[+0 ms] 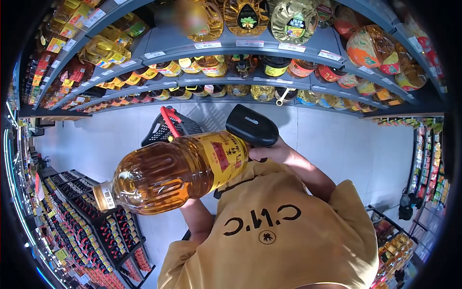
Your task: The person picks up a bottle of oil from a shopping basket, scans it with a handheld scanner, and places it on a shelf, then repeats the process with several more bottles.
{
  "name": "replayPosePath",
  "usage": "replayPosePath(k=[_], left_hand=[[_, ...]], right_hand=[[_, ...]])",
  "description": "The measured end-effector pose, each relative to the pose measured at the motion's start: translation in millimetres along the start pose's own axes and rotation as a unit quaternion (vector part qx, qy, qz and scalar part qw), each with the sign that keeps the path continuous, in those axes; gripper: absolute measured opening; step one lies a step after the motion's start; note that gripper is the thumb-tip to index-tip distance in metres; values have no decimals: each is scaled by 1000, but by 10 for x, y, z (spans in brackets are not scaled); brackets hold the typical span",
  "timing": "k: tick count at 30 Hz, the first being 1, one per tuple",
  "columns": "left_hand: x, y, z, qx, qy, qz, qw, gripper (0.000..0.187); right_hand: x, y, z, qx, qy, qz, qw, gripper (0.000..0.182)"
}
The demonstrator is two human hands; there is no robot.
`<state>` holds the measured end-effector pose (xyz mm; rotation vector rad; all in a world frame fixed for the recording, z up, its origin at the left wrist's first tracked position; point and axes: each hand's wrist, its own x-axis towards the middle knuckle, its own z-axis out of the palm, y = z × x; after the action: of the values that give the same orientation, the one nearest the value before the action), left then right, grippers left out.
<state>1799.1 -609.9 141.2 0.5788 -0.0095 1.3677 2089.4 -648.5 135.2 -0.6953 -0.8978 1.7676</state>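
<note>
A large clear bottle of golden cooking oil (159, 176) lies tilted sideways in front of my chest. Its pale cap (104, 196) points left and its yellow label (225, 159) faces up. My right hand (267, 151) is closed at the bottle's base, with only part of the fingers showing. Over that hand sits a black, rounded, case-like object (252, 126); how it is held or fastened cannot be made out. My left forearm (197, 219) runs up beneath the bottle, which hides the left hand and its fingers.
Ahead, curved shelves (250, 50) carry several oil bottles with price tags. A dark basket (156, 127) with a red handle (169, 121) is on the floor beyond the bottle. A rack of dark bottles (96, 226) stands left, another display (397, 250) right.
</note>
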Motion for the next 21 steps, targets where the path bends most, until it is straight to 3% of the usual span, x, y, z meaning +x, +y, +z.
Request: replayPosePath(k=[5,6,9,12,15,16,19,21], left_hand=[[124,136,-183,-21,0,0,1000,25],[152,148,-226,-26,0,-2,1000,25],[227,216,-283,-28,-1,4,1000,25],[271,231,-304,-31,-2,10,999,25],[263,239,-301,-27,3,17,1000,25],[263,232,-291,-26,2,21,999,25],[270,195,-268,-20,4,28,999,24],[259,155,-268,-19,8,34,999,24]], right_hand=[[192,53,-377,-42,-108,41,992,71],[176,11,-418,-8,-92,58,994,72],[224,-459,-507,-222,-112,69,966,61],[372,-772,-591,-321,-169,198,911,61],[572,-830,-676,-409,-287,67,864,55],[606,-871,-646,-378,-256,110,883,54],[717,-1138,-568,-382,-214,263,860,51],[726,-1219,-595,-406,-212,247,854,51]])
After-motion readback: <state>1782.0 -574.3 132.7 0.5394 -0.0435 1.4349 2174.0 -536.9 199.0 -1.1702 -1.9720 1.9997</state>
